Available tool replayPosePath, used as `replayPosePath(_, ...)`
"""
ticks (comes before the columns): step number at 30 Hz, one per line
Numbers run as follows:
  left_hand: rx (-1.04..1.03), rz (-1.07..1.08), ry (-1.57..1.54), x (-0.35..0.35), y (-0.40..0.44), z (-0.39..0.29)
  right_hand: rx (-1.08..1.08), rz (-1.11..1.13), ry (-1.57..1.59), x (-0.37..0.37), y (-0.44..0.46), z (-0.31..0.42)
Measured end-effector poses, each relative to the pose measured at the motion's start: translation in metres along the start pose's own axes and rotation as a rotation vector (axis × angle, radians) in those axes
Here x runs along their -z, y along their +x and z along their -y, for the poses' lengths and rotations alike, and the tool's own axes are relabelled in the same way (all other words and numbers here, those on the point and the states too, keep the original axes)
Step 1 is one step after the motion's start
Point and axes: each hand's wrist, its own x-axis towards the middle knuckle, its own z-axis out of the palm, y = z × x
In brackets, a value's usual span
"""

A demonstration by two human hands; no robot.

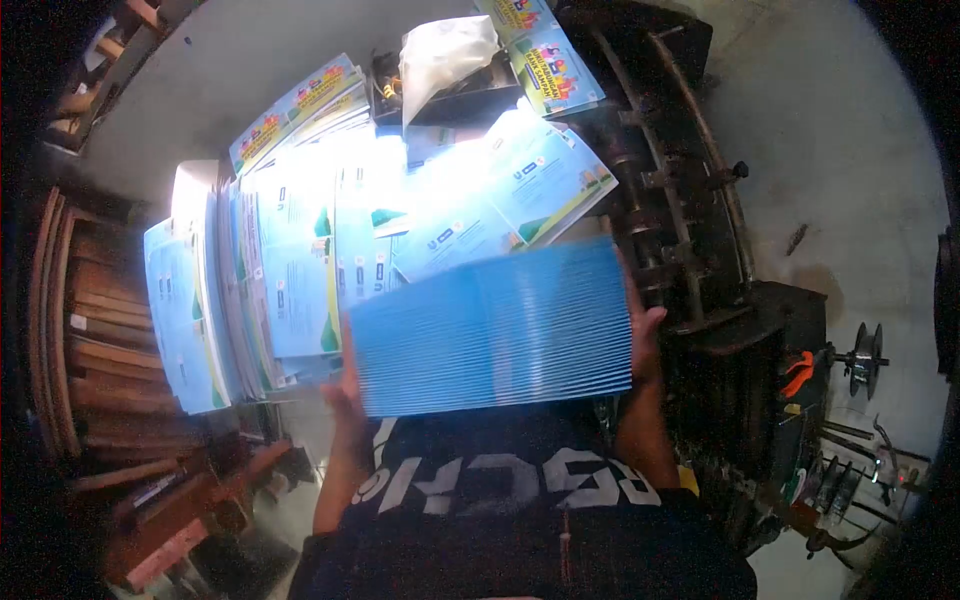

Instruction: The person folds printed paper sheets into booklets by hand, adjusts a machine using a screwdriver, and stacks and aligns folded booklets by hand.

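Note:
A thick stack of blue booklets (490, 335), its many edges fanned in even steps, is held up in front of my chest. My left hand (347, 390) grips the stack's left end, the fingers partly hidden behind it. At the right end my right hand (645, 325) closes on the same stack, thumb showing at the side. Just beyond lie more printed light-blue sheets (295, 265) in overlapping piles, with glare washing out their middle. Another loose pile of printed sheets (555, 180) rests behind the stack's right part.
A dark box (470, 85) with a white bag (445, 55) stands at the back, beside yellow-lettered covers (550, 75). Dark machinery with rods (650, 180) runs along the right. A wooden rack (105, 320) is at left; a spool (868, 360) stands far right.

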Motion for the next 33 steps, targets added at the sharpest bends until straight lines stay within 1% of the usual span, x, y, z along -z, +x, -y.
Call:
replayPosePath(1,-0.047,0.006,-0.088,0.001,0.002,0.004,0.004,0.014,-0.017,-0.003,0.002,0.001)
replayPosePath(2,-0.053,0.012,-0.084,0.008,0.004,0.010,0.010,0.038,-0.049,-0.005,0.006,0.004)
replayPosePath(4,0.021,0.033,0.122,0.027,-0.003,0.020,0.007,0.093,-0.121,-0.010,0.016,0.008)
replayPosePath(5,-0.024,-0.009,-0.036,0.004,0.003,0.008,0.007,0.117,-0.143,-0.012,0.019,0.010)
replayPosePath(6,-0.035,-0.008,-0.034,0.004,0.006,0.007,-0.006,0.136,-0.148,-0.015,0.021,0.015)
replayPosePath(8,-0.021,-0.089,-0.062,0.004,0.007,0.007,-0.053,0.166,-0.143,-0.021,0.023,0.027)
replayPosePath(9,-0.017,-0.086,-0.061,0.008,0.012,0.005,-0.087,0.177,-0.131,-0.024,0.023,0.035)
replayPosePath(10,0.015,-0.037,0.062,0.014,0.018,0.002,-0.157,0.204,-0.105,-0.025,0.022,0.039)
replayPosePath(11,0.044,0.011,0.184,0.016,0.023,-0.002,-0.161,0.203,-0.104,-0.020,0.025,0.038)
replayPosePath(12,0.046,0.010,0.184,0.013,0.025,-0.008,-0.206,0.215,-0.190,-0.011,0.031,0.040)
replayPosePath(13,0.093,0.019,0.145,0.008,0.027,-0.017,-0.244,0.230,-0.280,-0.006,0.034,0.041)
replayPosePath(14,0.138,0.026,0.107,0.005,0.028,-0.022,-0.238,0.235,-0.283,-0.011,0.035,0.048)
replayPosePath(16,0.145,0.023,0.127,0.008,0.028,-0.021,0.090,0.001,-1.004,-0.033,0.028,0.072)
replayPosePath(17,0.159,0.023,0.147,0.010,0.028,-0.021,0.091,-0.001,-1.001,-0.045,0.025,0.087)
replayPosePath(19,0.156,0.023,0.137,0.007,0.029,-0.022,0.367,0.341,-1.434,-0.067,0.017,0.108)
replayPosePath(20,0.151,0.018,0.121,0.005,0.028,-0.023,0.361,0.336,-1.436,-0.073,0.015,0.105)
replayPosePath(22,0.156,0.035,0.141,0.004,0.029,-0.025,0.378,0.561,-1.501,-0.085,0.012,0.096)
replayPosePath(23,0.153,0.041,0.160,0.004,0.029,-0.026,0.421,0.526,-1.498,-0.087,0.011,0.093)
replayPosePath(24,0.155,0.040,0.157,0.004,0.029,-0.025,0.419,0.528,-1.499,-0.087,0.012,0.092)
replayPosePath(26,0.120,0.038,0.151,0.004,0.028,-0.024,0.424,0.561,-1.532,-0.086,0.014,0.090)
replayPosePath(29,0.129,0.044,0.140,0.001,0.028,-0.028,0.433,0.617,-1.591,-0.089,0.016,0.096)
replayPosePath(33,0.160,0.037,0.147,0.005,0.025,-0.026,0.392,0.665,-1.557,-0.098,0.023,0.103)
